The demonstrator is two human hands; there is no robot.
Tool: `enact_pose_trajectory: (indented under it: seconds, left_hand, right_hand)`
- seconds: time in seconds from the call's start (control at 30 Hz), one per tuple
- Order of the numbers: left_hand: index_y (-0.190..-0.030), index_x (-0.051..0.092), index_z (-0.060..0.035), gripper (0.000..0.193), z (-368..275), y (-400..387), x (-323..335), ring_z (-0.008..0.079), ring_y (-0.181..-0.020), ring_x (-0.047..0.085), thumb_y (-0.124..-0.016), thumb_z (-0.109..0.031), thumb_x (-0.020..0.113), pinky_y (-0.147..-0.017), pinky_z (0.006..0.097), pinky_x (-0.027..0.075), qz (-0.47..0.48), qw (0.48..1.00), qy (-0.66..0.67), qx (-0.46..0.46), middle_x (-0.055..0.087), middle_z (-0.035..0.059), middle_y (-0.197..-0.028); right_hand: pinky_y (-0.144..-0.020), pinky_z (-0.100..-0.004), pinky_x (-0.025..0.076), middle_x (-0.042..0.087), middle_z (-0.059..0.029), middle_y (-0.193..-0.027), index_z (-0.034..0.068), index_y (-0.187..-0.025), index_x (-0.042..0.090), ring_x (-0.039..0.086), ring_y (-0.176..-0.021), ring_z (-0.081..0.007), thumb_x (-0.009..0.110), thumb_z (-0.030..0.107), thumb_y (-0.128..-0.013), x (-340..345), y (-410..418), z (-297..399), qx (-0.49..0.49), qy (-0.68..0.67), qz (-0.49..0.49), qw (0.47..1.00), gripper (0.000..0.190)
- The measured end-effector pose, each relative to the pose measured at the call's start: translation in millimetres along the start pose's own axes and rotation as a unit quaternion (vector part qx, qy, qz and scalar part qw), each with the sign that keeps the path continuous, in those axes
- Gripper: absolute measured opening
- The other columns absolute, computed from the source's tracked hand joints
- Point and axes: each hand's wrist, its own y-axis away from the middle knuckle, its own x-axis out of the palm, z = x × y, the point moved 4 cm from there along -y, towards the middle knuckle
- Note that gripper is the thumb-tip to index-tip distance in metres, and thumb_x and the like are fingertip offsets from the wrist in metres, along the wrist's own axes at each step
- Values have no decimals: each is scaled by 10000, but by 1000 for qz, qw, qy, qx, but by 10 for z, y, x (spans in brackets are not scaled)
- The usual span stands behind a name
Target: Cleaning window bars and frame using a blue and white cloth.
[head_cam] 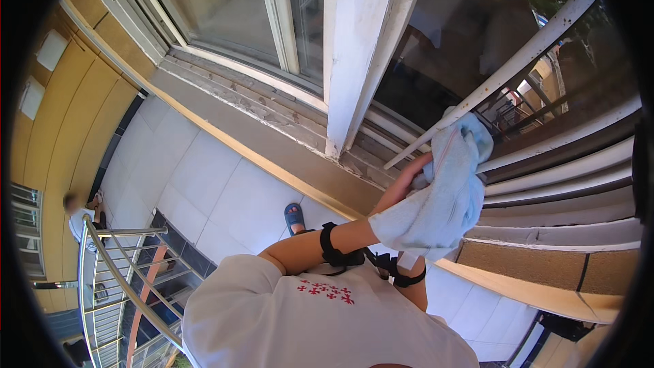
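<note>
A pale blue cloth (449, 189) with a faint red stripe is draped around a white metal window bar (490, 87), on which dark spots show. My left hand (406, 184) grips the cloth at its left side, close to the bar's lower end. Part of the cloth hangs over my left forearm. Below the cloth my right arm (415, 294) shows, wearing a black strap; the right hand itself is out of view, hidden behind the cloth. Another black strap (332, 248) circles my left arm. Dark window glass (460, 25) lies behind the bar.
More white bars (562, 163) run to the right. A white window post (357, 56) and a sill with peeling paint (245, 94) stand ahead. At left, a metal stair railing (122, 271) curves past a person (82, 220) sitting near the wall. Pale tiles (219, 204) cover the floor.
</note>
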Motion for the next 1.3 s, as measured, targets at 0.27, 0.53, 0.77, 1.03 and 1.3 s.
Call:
enact_pose_trajectory:
  seconds: [0.27, 0.53, 0.77, 1.03, 1.3]
  left_hand:
    - [-1390, 442, -20, 472, 4, -105, -517, 208, -1308, 437, -925, 52, 472, -1092, 329, 327, 17, 967, -252, -15, 489, 111, -1365]
    - [-1487, 307, -88, 582, 122, -335, -1017, 262, -1395, 296, -937, -181, 471, -1156, 360, 194, -183, 969, -160, -40, 358, 155, -1469]
    - [-1499, 141, 39, 761, 382, -663, -1131, 357, -1378, 263, -917, -261, 529, -1133, 387, 225, -258, 935, -231, -71, 240, 275, -1478]
    - [-1445, 225, 76, 690, 386, -876, -982, 426, -1244, 342, -897, -200, 540, -1079, 403, 290, -264, 883, -387, 14, 278, 324, -1356]
    - [-1377, 390, -19, 515, 188, -953, -861, 329, -1170, 374, -930, -261, 478, -1038, 366, 306, -247, 923, -290, -41, 322, 243, -1294]
  right_hand:
    - [-1039, -398, 407, 531, -82, -1335, 89, -1375, 451, 517, -1214, -223, 436, 445, -985, 496, -1035, -688, 97, -60, 62, 992, 528]
    - [-1068, -413, 365, 552, -72, -1299, 97, -1324, 500, 481, -1238, -239, 444, 488, -963, 426, -1457, -1308, 275, -210, 162, 924, 535]
    - [-1006, -407, 428, 572, -74, -1275, 84, -1336, 492, 535, -1187, -230, 511, 429, -963, 647, -1412, -937, 264, -44, 173, 948, 508]
    - [-956, -383, 472, 595, -64, -1244, 74, -1316, 511, 571, -1140, -206, 568, 384, -949, 811, -1533, -716, 242, 45, 184, 951, 484]
    - [-940, -394, 501, 615, -65, -1224, 60, -1294, 529, 594, -1123, -213, 591, 369, -940, 910, -1529, -580, 239, 112, 174, 949, 475]
